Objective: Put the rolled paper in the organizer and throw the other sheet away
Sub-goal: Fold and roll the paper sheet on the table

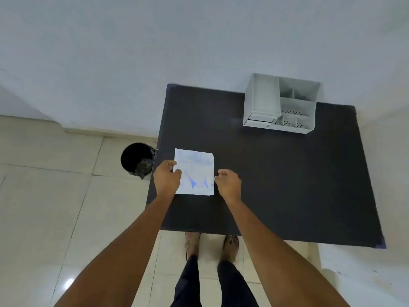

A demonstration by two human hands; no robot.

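Note:
A flat white sheet of paper [197, 168] with blue drawings lies on the dark table [276, 173] near its left edge. My left hand [166, 179] pinches the sheet's left edge with thumb and fingers. At the sheet's right edge my right hand [228, 183] has its fingertips closed on the paper. A white desk organizer [281, 103] with several compartments stands at the table's far side, well apart from both hands. No rolled paper shows in this view.
A black waste bin [137, 159] with something crumpled inside stands on the tiled floor just left of the table. A white wall runs behind the table. My feet are at the table's near edge.

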